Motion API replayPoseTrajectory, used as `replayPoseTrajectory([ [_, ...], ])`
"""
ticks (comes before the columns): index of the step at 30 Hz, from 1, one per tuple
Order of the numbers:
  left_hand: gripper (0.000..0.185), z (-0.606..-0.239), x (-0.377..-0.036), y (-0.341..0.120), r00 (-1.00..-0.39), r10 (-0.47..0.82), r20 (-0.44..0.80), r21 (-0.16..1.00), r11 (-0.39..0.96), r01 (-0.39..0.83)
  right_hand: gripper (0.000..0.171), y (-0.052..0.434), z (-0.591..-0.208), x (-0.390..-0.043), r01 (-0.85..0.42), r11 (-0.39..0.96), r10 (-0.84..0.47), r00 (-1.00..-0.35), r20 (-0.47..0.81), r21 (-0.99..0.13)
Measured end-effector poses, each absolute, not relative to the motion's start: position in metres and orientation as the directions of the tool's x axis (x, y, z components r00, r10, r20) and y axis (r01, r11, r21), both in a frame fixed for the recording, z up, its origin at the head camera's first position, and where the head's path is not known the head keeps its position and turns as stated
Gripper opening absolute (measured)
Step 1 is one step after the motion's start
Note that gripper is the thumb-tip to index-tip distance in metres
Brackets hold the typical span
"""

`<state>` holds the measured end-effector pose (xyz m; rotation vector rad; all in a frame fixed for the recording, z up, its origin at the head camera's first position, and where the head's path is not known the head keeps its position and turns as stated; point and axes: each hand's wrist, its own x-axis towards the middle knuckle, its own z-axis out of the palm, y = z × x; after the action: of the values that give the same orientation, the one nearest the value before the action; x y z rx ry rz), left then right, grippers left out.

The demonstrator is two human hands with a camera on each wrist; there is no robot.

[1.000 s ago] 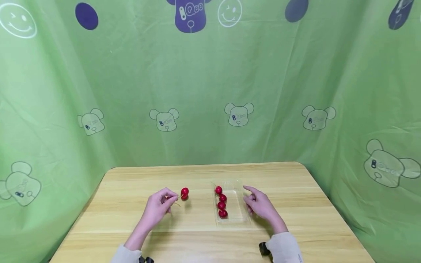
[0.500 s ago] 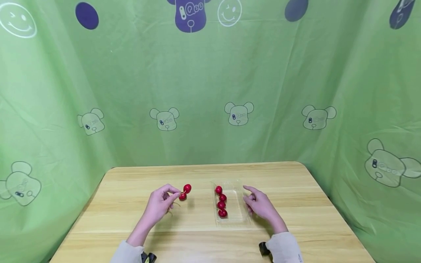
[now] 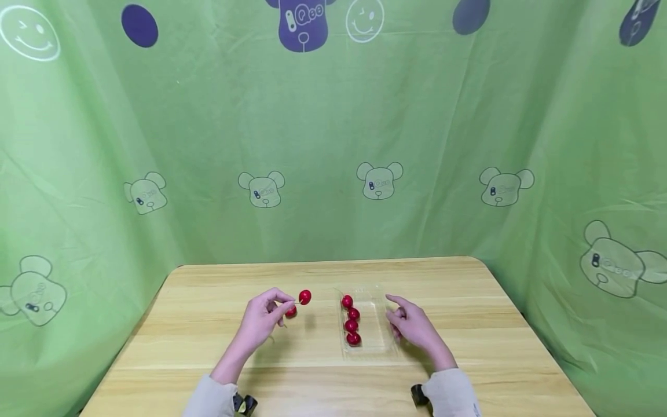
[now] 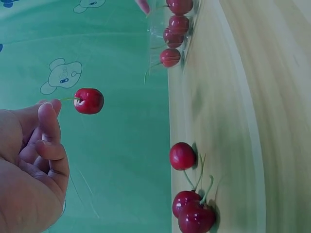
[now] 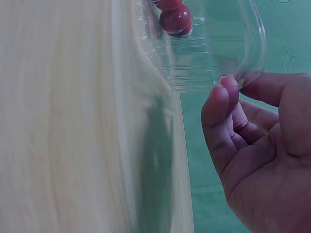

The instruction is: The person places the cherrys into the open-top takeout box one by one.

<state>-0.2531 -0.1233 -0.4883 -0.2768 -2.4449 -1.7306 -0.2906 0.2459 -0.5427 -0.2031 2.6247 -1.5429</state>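
My left hand (image 3: 288,301) pinches the stem of a red cherry (image 3: 305,297) and holds it a little above the wooden table (image 3: 469,347), left of a clear plastic tray (image 3: 379,324). In the left wrist view the held cherry (image 4: 89,100) hangs off my fingertips (image 4: 50,108). Several cherries (image 3: 352,320) lie in a row in the tray's left half. Another loose cherry (image 3: 290,311) lies on the table under my left hand; the left wrist view shows three loose cherries (image 4: 182,156) there. My right hand (image 3: 394,310) sits at the tray's right rim (image 5: 243,58), fingers loosely curled, index finger out.
Green printed cloth (image 3: 333,145) hangs behind the table and along both sides. Bare wood stretches in front of the tray and to the far right and left of my hands.
My left hand has lifted one cherry by its stem off the table and carried it right, toward the tray. The right hand and tray have stayed put.
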Motion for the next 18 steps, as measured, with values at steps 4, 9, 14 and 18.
replayPoseTrajectory([
  [4,0.008,-0.487,-0.258,-0.117,-0.97,0.084,0.229,0.917,0.315,0.244,0.053,0.244,-0.541,-0.288,-0.076,0.484,-0.168,-0.986,-0.008,-0.872],
  [9,0.009,-0.484,-0.263,-0.111,-0.968,0.101,0.231,0.919,0.304,0.251,0.053,0.243,-0.54,-0.286,-0.077,0.492,-0.171,-0.985,-0.009,-0.867],
  [14,0.013,-0.481,-0.272,-0.102,-0.965,0.137,0.225,0.927,0.276,0.255,0.053,0.242,-0.54,-0.287,-0.074,0.49,-0.163,-0.987,-0.008,-0.869],
  [18,0.017,-0.481,-0.278,-0.095,-0.957,0.157,0.245,0.922,0.267,0.28,0.053,0.239,-0.54,-0.288,-0.079,0.487,-0.169,-0.986,-0.005,-0.87],
])
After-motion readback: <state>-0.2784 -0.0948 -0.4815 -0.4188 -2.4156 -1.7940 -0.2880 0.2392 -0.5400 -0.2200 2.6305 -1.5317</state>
